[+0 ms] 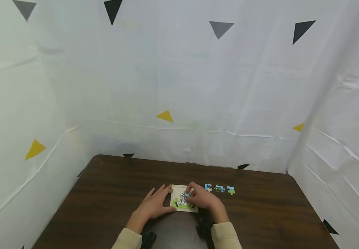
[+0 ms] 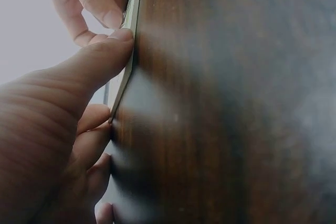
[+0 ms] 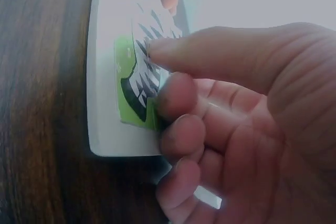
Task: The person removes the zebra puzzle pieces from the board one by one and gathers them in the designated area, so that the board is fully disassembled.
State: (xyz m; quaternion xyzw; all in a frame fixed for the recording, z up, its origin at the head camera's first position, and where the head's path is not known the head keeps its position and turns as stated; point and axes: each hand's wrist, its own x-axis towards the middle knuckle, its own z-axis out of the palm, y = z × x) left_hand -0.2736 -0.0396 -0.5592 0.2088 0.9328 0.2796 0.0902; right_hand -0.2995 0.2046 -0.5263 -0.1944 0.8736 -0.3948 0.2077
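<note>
Pale wood-like square puzzle tray (image 1: 187, 210) lies on the dark brown wood-grain table (image 1: 89, 207) in the head view; the spread left hand (image 1: 154, 204) braces its left side and the right hand (image 1: 202, 197) pinches a small blue-and-white jigsaw piece (image 1: 188, 195) above its middle. Left wrist view: the thin edge suggests a light, stiff board, liable to slide; hold its corners. Right wrist view: the black-and-white striped print (image 3: 140, 80) lies under the thumb (image 3: 163, 53); pieces should be light and rigid, best gripped by opposite edges.
</note>
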